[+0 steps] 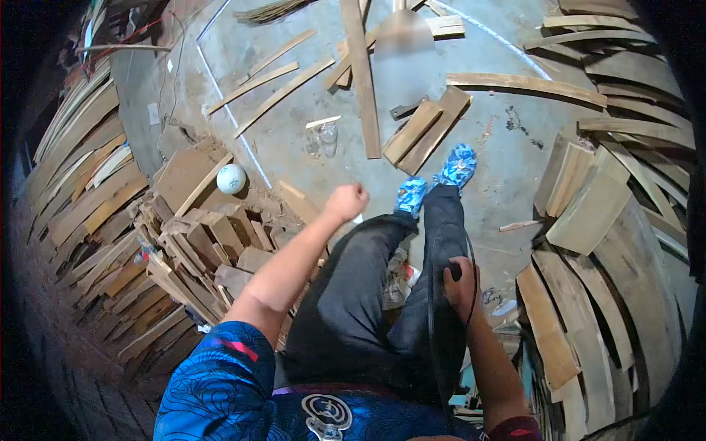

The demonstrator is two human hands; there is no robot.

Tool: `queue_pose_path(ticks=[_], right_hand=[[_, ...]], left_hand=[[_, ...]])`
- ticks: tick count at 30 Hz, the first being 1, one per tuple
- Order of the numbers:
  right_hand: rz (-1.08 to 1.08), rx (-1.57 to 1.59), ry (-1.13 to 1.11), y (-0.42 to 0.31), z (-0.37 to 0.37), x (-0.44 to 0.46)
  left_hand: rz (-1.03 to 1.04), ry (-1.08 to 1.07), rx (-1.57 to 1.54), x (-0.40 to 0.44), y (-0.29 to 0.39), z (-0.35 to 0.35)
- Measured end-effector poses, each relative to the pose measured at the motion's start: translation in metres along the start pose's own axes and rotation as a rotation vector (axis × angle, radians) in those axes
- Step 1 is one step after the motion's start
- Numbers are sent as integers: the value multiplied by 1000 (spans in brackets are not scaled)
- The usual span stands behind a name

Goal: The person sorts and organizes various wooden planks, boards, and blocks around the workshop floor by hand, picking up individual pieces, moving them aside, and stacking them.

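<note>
My left hand [347,203] is held out over my left knee, its fingers curled into a loose fist. Whatever is inside the fist, if anything, is hidden. Just below it shows a small white scrap. My right hand [462,285] rests against my right thigh, fingers bent around a small black object [455,271] whose kind I cannot make out. A thin black cord [432,312] loops past this hand and down along my leg. Between my legs, partly covered, lies some red and white litter [411,275].
Curved wooden boards are stacked at left [110,191] and right [581,316]. Short wood blocks [213,235] and a white ball [231,178] sit at my left. Ahead lie a long plank [359,81], two short boards [434,132], loose strips and a twig broom [272,11].
</note>
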State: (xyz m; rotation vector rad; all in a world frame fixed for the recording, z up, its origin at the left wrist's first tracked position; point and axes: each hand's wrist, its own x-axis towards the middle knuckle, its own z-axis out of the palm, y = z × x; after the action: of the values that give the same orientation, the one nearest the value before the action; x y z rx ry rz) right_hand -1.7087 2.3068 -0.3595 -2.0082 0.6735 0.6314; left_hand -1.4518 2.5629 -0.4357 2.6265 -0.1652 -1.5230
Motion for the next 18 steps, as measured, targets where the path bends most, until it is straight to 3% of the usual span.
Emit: queue_pose_path(ticks=[1, 6, 9, 11, 15, 17, 18], right_hand=[[94, 87, -16, 0, -4, 6], [36, 103, 148, -14, -11, 39], [69, 139, 122, -17, 9, 43], [234, 65, 57, -51, 4, 56], [350, 37, 8, -94, 30, 78], [315, -48, -47, -98, 66, 75], [304, -76, -61, -107, 77, 80]], left_hand=[[69, -60, -57, -4, 24, 3], [399, -174, -428, -39, 149, -3], [577, -233, -496, -43, 171, -16], [426, -381, -566, -34, 163, -25], [546, -202, -349, 17, 90, -25], [540, -228, -128, 46, 32, -22], [438, -291, 77, 56, 20, -37]])
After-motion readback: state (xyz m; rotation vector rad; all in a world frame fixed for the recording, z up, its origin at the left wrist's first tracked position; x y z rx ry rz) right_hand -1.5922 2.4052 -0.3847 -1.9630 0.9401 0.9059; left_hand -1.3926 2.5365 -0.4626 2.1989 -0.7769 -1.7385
